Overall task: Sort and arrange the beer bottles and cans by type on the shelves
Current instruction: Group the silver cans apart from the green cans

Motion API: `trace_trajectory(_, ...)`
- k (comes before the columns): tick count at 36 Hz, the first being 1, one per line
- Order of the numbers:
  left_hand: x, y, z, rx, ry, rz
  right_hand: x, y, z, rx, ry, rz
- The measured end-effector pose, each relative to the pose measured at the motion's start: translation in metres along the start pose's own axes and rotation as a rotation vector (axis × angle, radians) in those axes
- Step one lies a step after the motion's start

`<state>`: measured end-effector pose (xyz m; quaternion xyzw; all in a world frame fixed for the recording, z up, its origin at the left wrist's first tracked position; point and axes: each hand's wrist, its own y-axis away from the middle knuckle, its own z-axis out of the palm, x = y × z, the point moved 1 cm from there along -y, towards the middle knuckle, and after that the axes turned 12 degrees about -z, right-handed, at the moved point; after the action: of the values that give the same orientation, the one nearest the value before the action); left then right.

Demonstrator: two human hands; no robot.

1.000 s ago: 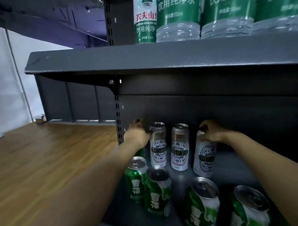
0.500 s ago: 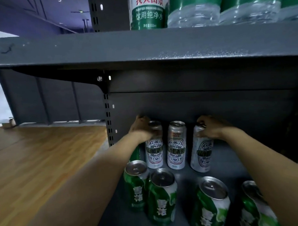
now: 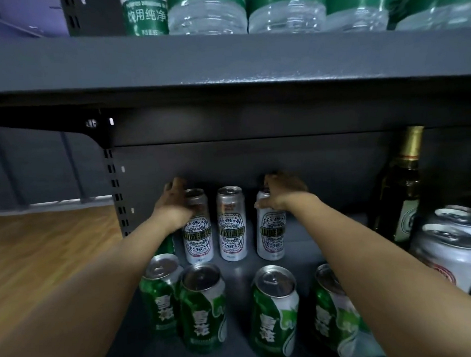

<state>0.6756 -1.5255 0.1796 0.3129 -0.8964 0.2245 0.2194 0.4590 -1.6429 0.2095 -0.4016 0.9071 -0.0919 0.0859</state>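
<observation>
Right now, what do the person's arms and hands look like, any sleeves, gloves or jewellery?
Both forearms are bare as far as the frame shows: no sleeve edge, no gloves. The left hand and right hand show no watch or bracelet at the wrist. Rings cannot be ruled out, since most of the fingers are in shadow or hidden behind the cans. The arms enter from the bottom corners, so anything worn higher up is out of view.

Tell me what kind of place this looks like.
Probably a shop or a mock-up of one: dark metal shelving on slotted uprights, beer cans and a beer bottle lined up on one shelf, and rows of water bottles on the shelf above.
</observation>
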Motion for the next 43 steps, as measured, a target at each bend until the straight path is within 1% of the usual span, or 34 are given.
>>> trace_trajectory(5,0.004,0.003,-0.004,0.006,0.01,0.0,0.004,0.001,0.001,-0.092,-0.034,-0.023)
trace_trajectory(11,0.004,0.005,-0.008,-0.004,0.048,-0.007,0.005,-0.002,0.005,-0.035,-0.048,-0.027)
trace_trajectory(13,0.002,0.008,-0.013,-0.039,0.046,-0.007,0.002,-0.002,0.007,-0.02,-0.063,-0.028)
trace_trajectory(15,-0.005,0.008,-0.019,-0.048,-0.022,-0.009,0.002,-0.001,0.007,-0.026,-0.061,-0.018)
trace_trajectory(17,-0.015,0.01,-0.029,-0.013,-0.149,-0.017,0.002,0.0,0.006,-0.04,-0.045,0.006)
trace_trajectory(20,-0.028,0.023,-0.042,0.003,-0.227,-0.045,-0.002,0.004,0.002,-0.039,-0.019,0.053)
trace_trajectory(22,-0.041,0.031,-0.043,-0.058,-0.234,-0.088,-0.009,0.007,-0.003,0.031,-0.007,0.083)
trace_trajectory(23,-0.048,0.034,-0.042,-0.124,-0.212,-0.127,-0.013,0.009,-0.005,0.091,-0.002,0.092)
trace_trajectory(25,-0.058,0.041,-0.037,-0.271,-0.107,-0.21,-0.021,0.01,-0.009,0.204,0.027,0.09)
trace_trajectory(26,-0.061,0.044,-0.034,-0.305,-0.058,-0.236,-0.023,0.011,-0.009,0.237,0.053,0.087)
trace_trajectory(27,-0.065,0.045,-0.031,-0.298,-0.026,-0.248,-0.025,0.012,-0.01,0.256,0.081,0.085)
trace_trajectory(30,-0.07,0.045,-0.028,-0.185,0.011,-0.245,-0.025,0.016,-0.011,0.293,0.145,0.073)
trace_trajectory(33,-0.068,0.045,-0.037,-0.187,0.065,-0.29,-0.024,0.022,-0.013,0.333,0.178,0.027)
trace_trajectory(35,-0.064,0.047,-0.048,-0.225,0.142,-0.321,-0.025,0.024,-0.017,0.355,0.093,-0.044)
trace_trajectory(36,-0.061,0.048,-0.054,-0.243,0.18,-0.328,-0.026,0.024,-0.02,0.359,-0.001,-0.075)
trace_trajectory(38,-0.052,0.052,-0.066,-0.277,0.231,-0.324,-0.031,0.024,-0.026,0.316,-0.275,-0.108)
trace_trajectory(39,-0.046,0.054,-0.072,-0.3,0.261,-0.321,-0.035,0.023,-0.028,0.268,-0.444,-0.117)
trace_trajectory(41,-0.034,0.056,-0.078,-0.34,0.317,-0.317,-0.047,0.028,-0.034,0.086,-0.732,-0.162)
trace_trajectory(42,-0.027,0.056,-0.078,-0.352,0.327,-0.305,-0.054,0.032,-0.036,-0.04,-0.782,-0.191)
trace_trajectory(43,-0.017,0.056,-0.078,-0.359,0.323,-0.28,-0.06,0.035,-0.038,-0.154,-0.765,-0.22)
